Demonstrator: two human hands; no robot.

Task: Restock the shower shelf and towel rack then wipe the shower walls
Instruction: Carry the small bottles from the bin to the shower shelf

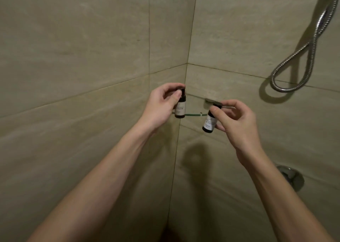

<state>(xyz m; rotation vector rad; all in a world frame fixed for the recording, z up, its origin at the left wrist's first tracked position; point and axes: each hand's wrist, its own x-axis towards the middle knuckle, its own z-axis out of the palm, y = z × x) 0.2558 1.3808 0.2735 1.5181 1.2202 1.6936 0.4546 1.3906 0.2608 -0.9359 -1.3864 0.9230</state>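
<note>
Two pinch grips, left hand [159, 107] on upright bottle [180, 109], right hand [239, 124] on tilted bottle [209, 123]

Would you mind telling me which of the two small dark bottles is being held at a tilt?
The right bottle, pinched by the right hand, leans; the left bottle, in the left hand, stands upright.

Beige stone-look tiled walls [73, 39] meet in a dim corner mid-frame; a ribbed chrome shower hose [284, 90] loops at upper right.
</note>
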